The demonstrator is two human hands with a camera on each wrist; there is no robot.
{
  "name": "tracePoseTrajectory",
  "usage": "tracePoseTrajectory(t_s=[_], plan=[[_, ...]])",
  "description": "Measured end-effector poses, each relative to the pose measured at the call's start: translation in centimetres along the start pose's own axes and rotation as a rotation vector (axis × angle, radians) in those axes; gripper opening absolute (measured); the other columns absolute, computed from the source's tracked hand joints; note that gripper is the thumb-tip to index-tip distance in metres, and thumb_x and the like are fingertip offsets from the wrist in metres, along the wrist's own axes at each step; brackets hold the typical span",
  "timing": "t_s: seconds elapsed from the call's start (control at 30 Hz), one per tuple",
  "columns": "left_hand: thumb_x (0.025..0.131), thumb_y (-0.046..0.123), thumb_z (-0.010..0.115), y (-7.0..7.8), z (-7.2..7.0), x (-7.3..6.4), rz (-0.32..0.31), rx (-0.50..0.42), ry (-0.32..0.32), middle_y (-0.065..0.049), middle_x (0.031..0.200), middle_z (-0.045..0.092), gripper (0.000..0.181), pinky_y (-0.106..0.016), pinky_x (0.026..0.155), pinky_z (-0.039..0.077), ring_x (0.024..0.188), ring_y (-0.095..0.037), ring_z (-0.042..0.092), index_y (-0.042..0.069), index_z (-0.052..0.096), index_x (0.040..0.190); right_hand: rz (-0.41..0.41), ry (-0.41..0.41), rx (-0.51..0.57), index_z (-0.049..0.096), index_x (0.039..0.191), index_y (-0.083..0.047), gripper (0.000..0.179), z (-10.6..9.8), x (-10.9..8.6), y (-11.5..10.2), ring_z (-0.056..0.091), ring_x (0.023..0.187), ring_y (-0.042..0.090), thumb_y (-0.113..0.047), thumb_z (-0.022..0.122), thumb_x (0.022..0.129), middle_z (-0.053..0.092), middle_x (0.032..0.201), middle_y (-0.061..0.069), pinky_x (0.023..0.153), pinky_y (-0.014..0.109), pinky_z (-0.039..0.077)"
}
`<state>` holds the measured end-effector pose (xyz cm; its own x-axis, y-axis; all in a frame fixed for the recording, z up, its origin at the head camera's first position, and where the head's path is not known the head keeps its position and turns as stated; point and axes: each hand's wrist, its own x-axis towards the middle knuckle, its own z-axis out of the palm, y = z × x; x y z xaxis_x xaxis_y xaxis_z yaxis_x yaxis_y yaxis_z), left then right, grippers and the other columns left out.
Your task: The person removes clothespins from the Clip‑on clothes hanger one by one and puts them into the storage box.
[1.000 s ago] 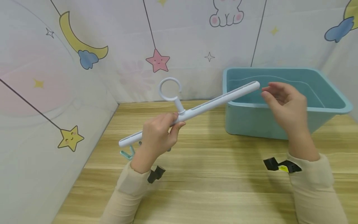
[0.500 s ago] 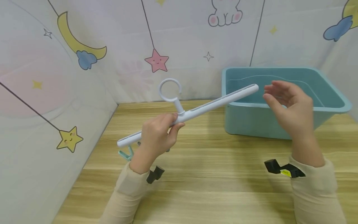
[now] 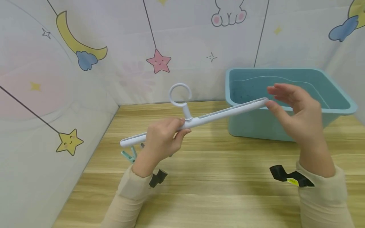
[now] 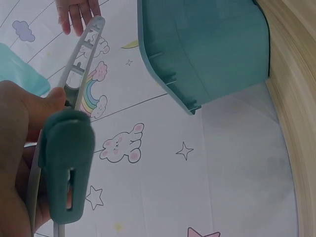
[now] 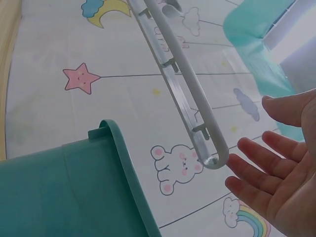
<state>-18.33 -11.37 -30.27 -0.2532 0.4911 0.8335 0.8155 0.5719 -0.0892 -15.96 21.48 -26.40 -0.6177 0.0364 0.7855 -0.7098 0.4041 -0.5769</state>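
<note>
Gripping the white hanger [image 3: 196,122] in the left hand [image 3: 161,139], tilting it above the table [image 3: 205,196], with a teal clip [image 4: 64,153] beneath. Holding the right hand [image 3: 303,117], fingers and thumb apart, by the raised end, near the teal bin [image 3: 256,126] at the far edge. Wearing a yellow label [image 3: 293,181], too small to read, at the right wrist.

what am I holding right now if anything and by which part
The left hand grips the hanger near its middle, beside the base of the hook. The right hand, by one end, holds nothing.
</note>
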Motion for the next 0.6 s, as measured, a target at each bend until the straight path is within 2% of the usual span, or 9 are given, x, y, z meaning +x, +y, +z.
tracePoseTrajectory(t_s=[0.17, 0.37, 0.47, 0.6], plan=[[0.080, 0.018, 0.077, 0.3, 0.2, 0.0, 0.026, -0.011, -0.008, -0.009, 0.072, 0.069, 0.024, -0.025, 0.042, 0.042, 0.050, -0.016, 0.055, 0.002, 0.059, 0.085, -0.029, -0.028, -0.028, 0.061, 0.116, 0.011, 0.039, 0.5, -0.3, -0.8, 0.063, 0.104, 0.003, 0.011, 0.072, 0.079, 0.067, 0.110, -0.015, 0.093, 0.017, 0.045], [0.080, 0.017, 0.076, 0.8, 0.6, 0.0, 0.043, -0.031, -0.029, -0.007, 0.071, 0.067, 0.023, -0.024, 0.043, 0.042, 0.050, -0.015, 0.053, 0.002, 0.059, 0.086, -0.117, -0.111, -0.062, 0.065, 0.113, 0.006, 0.038, 1.4, -0.6, -1.7, 0.060, 0.108, 0.001, 0.005, 0.077, 0.077, 0.066, 0.113, -0.018, 0.095, 0.018, 0.044], [0.081, 0.017, 0.075, 1.0, 0.8, 0.0, 0.049, -0.040, -0.035, -0.007, 0.072, 0.068, 0.022, -0.025, 0.044, 0.043, 0.052, -0.016, 0.055, 0.002, 0.059, 0.085, -0.149, -0.160, -0.070, 0.066, 0.112, 0.004, 0.039, 2.0, -0.8, -2.0, 0.060, 0.109, 0.001, 0.003, 0.078, 0.075, 0.067, 0.113, -0.013, 0.096, 0.018, 0.043], [0.081, 0.017, 0.075, 1.2, 1.0, 0.0, 0.060, -0.046, -0.038, -0.007, 0.073, 0.068, 0.022, -0.025, 0.045, 0.044, 0.052, -0.016, 0.057, 0.003, 0.059, 0.085, -0.159, -0.243, -0.093, 0.066, 0.112, 0.002, 0.042, 2.7, -1.0, -2.1, 0.060, 0.104, 0.001, 0.006, 0.078, 0.071, 0.070, 0.109, 0.000, 0.092, 0.017, 0.044]])
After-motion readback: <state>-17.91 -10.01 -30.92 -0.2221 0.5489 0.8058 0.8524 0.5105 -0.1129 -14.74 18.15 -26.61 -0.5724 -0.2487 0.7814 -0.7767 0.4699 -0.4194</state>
